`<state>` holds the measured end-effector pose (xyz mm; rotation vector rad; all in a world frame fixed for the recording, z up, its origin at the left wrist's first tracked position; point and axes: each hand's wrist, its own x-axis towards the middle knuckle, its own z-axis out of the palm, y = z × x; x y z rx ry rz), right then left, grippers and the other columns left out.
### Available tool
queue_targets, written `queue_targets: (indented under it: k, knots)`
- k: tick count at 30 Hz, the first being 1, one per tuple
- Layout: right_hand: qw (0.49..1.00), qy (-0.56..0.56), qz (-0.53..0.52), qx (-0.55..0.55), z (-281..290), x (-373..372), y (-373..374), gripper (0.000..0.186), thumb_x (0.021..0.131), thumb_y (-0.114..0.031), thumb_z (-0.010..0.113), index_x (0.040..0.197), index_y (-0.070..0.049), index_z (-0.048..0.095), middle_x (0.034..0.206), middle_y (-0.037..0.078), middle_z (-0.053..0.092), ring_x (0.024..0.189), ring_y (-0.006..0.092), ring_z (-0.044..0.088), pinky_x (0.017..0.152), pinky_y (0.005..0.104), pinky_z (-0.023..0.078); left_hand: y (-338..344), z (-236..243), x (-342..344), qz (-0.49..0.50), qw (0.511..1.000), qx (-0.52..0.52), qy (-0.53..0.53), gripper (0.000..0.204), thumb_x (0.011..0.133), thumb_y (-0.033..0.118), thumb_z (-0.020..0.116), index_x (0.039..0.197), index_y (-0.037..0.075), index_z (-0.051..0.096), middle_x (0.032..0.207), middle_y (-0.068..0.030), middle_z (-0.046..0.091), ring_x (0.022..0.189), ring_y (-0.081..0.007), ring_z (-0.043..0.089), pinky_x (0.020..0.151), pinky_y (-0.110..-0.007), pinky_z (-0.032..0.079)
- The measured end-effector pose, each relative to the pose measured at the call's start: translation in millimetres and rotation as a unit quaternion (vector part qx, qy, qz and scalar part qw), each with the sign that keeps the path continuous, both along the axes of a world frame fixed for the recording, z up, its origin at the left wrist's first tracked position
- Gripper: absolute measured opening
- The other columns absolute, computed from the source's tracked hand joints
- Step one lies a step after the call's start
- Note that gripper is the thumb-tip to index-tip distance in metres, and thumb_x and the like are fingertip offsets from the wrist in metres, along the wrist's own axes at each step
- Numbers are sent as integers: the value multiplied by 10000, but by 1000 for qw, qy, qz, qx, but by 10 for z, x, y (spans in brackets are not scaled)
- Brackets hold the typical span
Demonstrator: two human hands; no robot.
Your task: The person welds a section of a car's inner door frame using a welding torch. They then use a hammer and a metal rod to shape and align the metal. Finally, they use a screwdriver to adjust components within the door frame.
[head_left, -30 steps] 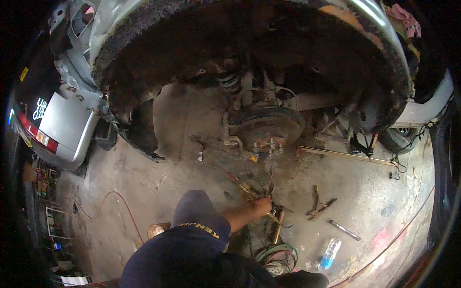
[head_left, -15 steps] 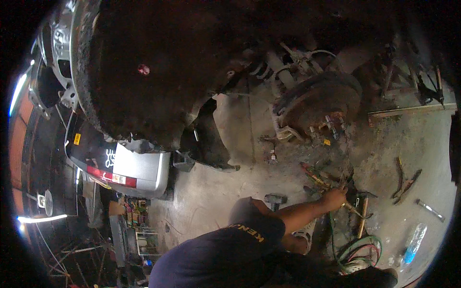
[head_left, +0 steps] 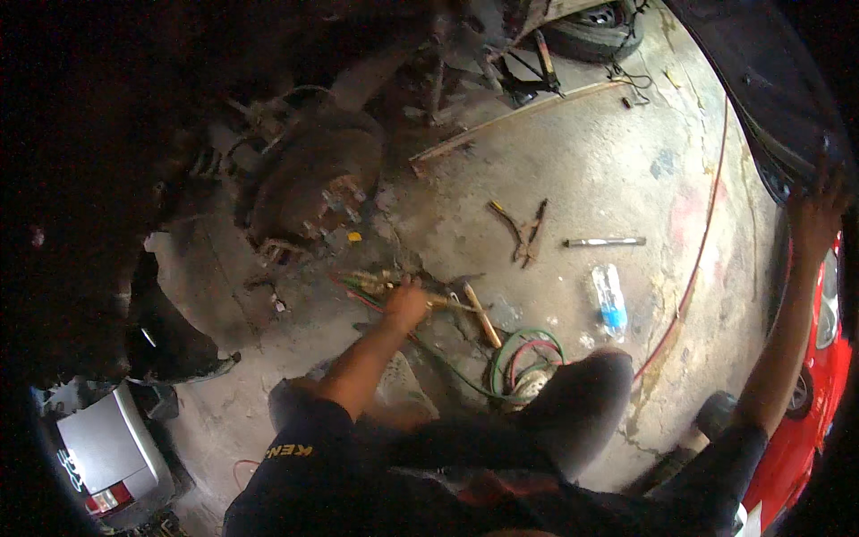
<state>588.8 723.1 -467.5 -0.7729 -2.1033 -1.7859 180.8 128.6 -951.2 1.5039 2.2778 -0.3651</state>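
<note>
And here's the right hand (head_left: 818, 201) showing at far right, out of sight 0.5 seconds ago, its fingers spreading against a dark panel (head_left: 769, 85)! Mid-floor, the brass torch (head_left: 442, 301) is sitting in the left hand (head_left: 407, 305), which is closing around it. The torch tip is pointing right, by a hammer (head_left: 484, 320); coiled hoses (head_left: 503, 362) are lying nearer, pliers (head_left: 525, 234) farther right, then 1 bottle (head_left: 610, 302).
</note>
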Motion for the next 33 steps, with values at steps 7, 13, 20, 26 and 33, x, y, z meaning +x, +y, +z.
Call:
queue_targets:
  k: [7, 13, 20, 26, 33]
  knots:
    - [956, -25, -290, -13, 149, -112, 11, 739, 913, -424, 688, 1567, -181, 444, 1622, 173, 403, 1459, 369, 429, 1214, 571, 282, 145, 346, -140, 31, 998, -34, -34, 278, 947, 189, 609, 1089, 3, 759, 1319, -170, 633, 1317, -373, 549, 1045, -460, 518]
    - [966, 133, -74, -211, -193, 262, 721, 818, 879, -463, 735, 1525, -59, 437, 1508, 298, 487, 1370, 444, 509, 1147, 530, 390, 288, 759, -146, 113, 980, -106, -128, 286, 930, 139, 578, 1125, 17, 747, 1284, -201, 648, 1197, -415, 635, 989, -526, 538]
    - [621, 180, -217, -731, -4520, 462, -1000, 1244, 670, -430, 913, 1596, 9, 207, 1587, 287, 382, 1459, 430, 394, 1207, 450, 342, 329, 2081, 30, 28, 987, 49, -153, 305, 914, 280, 703, 1160, 106, 745, 1281, -179, 663, 1203, -404, 614, 1006, -487, 524]
    - [491, 265, -396, -729, -5034, -62, -2338, 1228, 656, -397, 935, 1597, -16, 245, 1535, 256, 475, 1418, 395, 474, 1132, 468, 446, -539, 2623, 38, 99, 984, 72, -127, 302, 938, 336, 699, 1122, 103, 757, 1169, -167, 696, 1127, -411, 638, 992, -494, 522]
    - [547, 125, -2, -828, -4239, -829, -2177, 762, 662, -148, 849, 1354, -44, 548, 1365, 255, 601, 1287, 413, 571, 1060, 497, 485, -587, 2547, 308, 111, 963, 127, -211, 303, 902, 295, 702, 1137, 109, 750, 1138, -154, 694, 1102, -369, 652, 978, -492, 530]
